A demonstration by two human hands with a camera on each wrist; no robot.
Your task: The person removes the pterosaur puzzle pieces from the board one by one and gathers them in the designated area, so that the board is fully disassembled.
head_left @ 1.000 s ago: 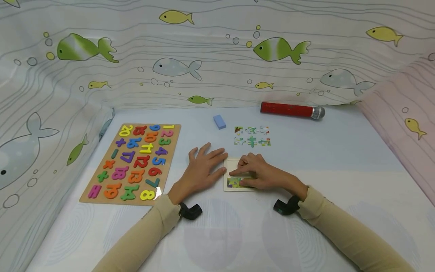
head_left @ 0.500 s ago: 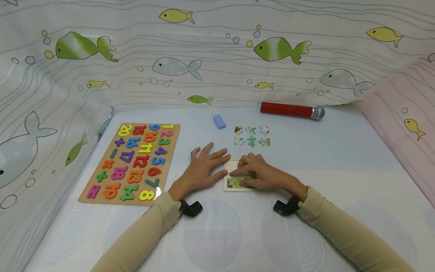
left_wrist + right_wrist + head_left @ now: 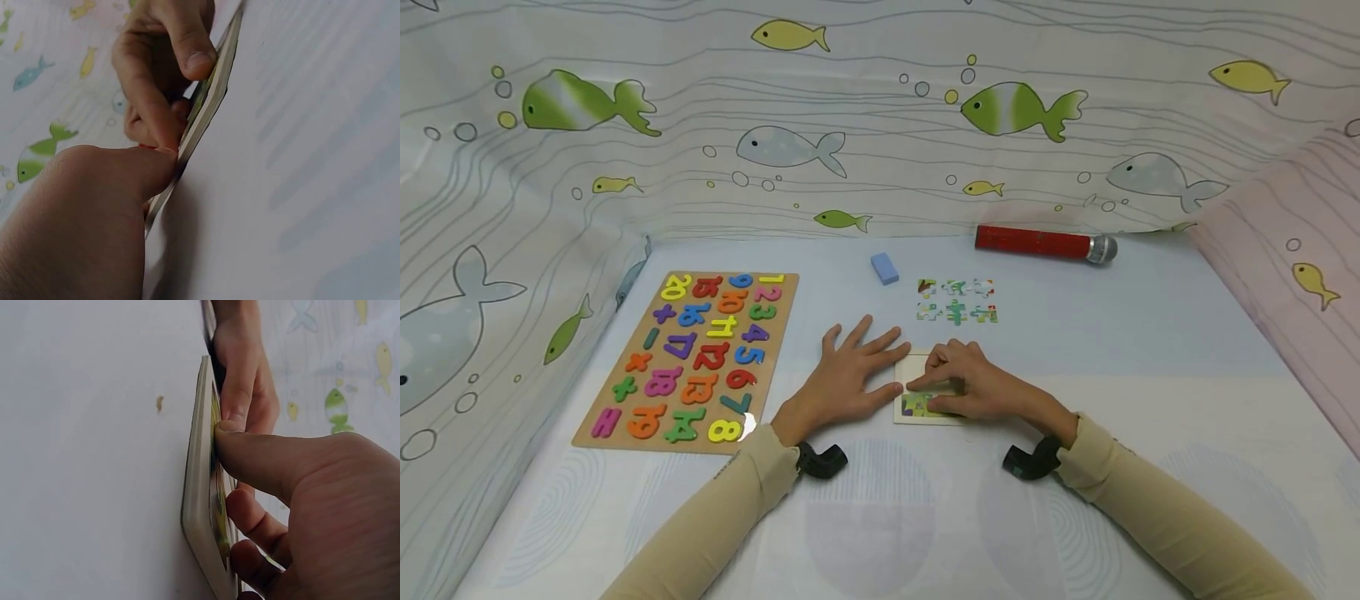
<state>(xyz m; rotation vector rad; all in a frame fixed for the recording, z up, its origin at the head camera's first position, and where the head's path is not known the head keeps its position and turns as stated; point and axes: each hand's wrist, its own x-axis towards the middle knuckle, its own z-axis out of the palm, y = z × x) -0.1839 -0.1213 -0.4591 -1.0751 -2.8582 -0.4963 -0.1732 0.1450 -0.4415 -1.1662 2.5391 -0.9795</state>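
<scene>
A small pale puzzle tray (image 3: 931, 420) with green and purple picture pieces (image 3: 916, 405) along its near side lies between the hands. My left hand (image 3: 846, 385) is spread flat at its left, thumb and a fingertip at the tray's edge. Over the tray, my right hand (image 3: 981, 385) touches the pieces with its thumb, and its index finger reaches toward the left rim. In the right wrist view that thumb (image 3: 256, 453) rests on the picture surface, other fingers bent against the tray (image 3: 199, 487). My right palm hides the tray's right part.
Several loose puzzle pieces (image 3: 956, 312) lie in two rows beyond the tray. A blue block (image 3: 885, 268) is left of them, a red microphone (image 3: 1033, 242) farther back at the right. At the left lies a number board (image 3: 752, 429). Fish-patterned cloth (image 3: 880, 108) rises behind.
My left hand has shifted slightly right, its fingers a little farther over the tray's left edge. My right hand stays almost still on the tray.
</scene>
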